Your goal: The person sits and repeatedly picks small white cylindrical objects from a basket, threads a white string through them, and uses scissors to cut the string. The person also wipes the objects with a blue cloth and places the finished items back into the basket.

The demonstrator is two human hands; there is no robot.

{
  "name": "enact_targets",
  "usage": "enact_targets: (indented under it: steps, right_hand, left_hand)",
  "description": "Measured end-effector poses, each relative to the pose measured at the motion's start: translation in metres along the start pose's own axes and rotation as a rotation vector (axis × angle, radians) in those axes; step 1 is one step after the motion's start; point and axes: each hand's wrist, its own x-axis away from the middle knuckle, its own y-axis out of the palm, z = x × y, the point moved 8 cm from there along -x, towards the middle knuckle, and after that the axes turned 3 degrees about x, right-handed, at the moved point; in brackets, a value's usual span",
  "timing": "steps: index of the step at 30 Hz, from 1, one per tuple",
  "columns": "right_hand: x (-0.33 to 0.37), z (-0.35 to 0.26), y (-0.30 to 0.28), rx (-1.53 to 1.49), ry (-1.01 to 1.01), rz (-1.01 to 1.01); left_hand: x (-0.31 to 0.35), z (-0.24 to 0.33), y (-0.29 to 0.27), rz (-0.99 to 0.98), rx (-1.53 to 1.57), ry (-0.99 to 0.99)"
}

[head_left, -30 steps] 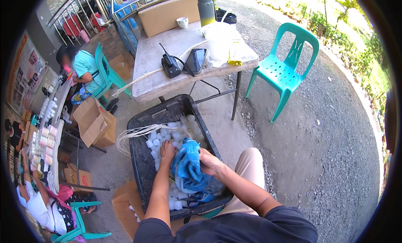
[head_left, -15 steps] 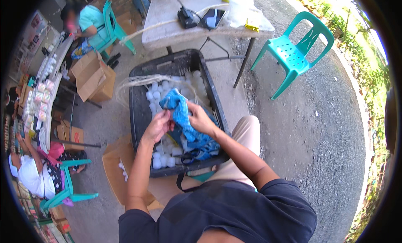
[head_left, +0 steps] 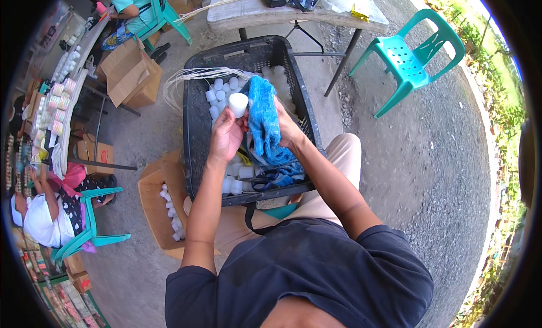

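The head view showed a white, smooth, short cylinder [head_left: 238,103] pinched at its lower end between the thumb and fingertips of the left hand [head_left: 227,138], where half a second earlier those fingers had been curled against the cloth with no such piece visible. The blue, rough-textured fabric cloth [head_left: 262,110] had also been turned more upright; the right hand [head_left: 291,130] grasped it from its far side, the fingers partly hidden behind it. Cylinder and cloth were held side by side above the black, rectangular plastic crate [head_left: 237,52], the two very close, though whether they touched could not be told. For the work in hand, this seemed to mean that a single piece was now singled out and exposed for handling, with the cloth at its side. Below, more translucent white cylinders [head_left: 219,94] lay loose in the crate, pale thin cords [head_left: 183,79] draped over its left rim, and a brown cardboard box [head_left: 152,209] with small white pieces stood just beside it.
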Motion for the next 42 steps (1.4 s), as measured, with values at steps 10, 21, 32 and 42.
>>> enact_targets:
  steps: [10, 21, 32, 42]
  right_hand:
    - [0.007, -0.010, -0.038, 0.543, -0.294, 0.320]
    - [0.006, 0.017, -0.036, 0.301, -0.100, 0.285]
    - [0.001, -0.001, -0.027, 1.017, -0.184, 0.266]
    - [-0.033, -0.039, 0.044, 1.172, -0.448, -0.072]
  left_hand:
    - [0.034, 0.025, 0.052, 0.020, -1.404, 0.630]
    - [0.018, 0.022, 0.026, 0.018, -0.968, 0.525]
    - [0.003, 0.016, 0.031, -0.214, -0.524, 0.224]
    - [-0.001, 0.033, -0.026, 0.062, 0.085, 0.224]
